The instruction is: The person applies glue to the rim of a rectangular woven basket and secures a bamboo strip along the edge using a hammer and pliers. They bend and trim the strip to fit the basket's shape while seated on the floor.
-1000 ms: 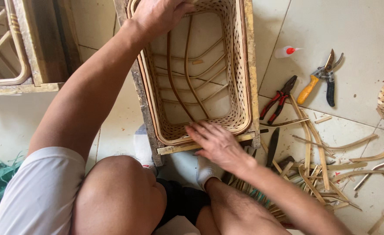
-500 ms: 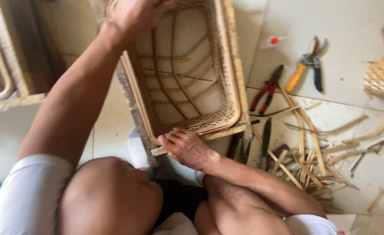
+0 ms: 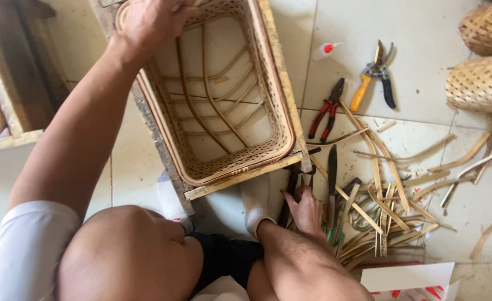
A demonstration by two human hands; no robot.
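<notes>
— Where is the person's left hand?

— It lies at the far rim of the rectangular woven basket, fingers curled over the edge and gripping it. The basket sits inside a wooden frame on the tiled floor, open side up, with curved ribs showing across its bottom.

— And the right hand?

— It is down on the floor just past the basket's near corner, among dark-handled tools. The fingers are bent and touch those handles, but whether they actually close around one cannot be told from this angle.

— What lies around it?

— A dark blade-like tool is just beside the hand, and a heap of bamboo strips spreads to the right. Further off are red-handled pliers, pruning shears with a yellow handle, and a small white bottle with a red cap. Two more woven baskets sit at the right edge.

— And the person?

— The person sits on the floor wearing white socks, feet against the frame.
</notes>
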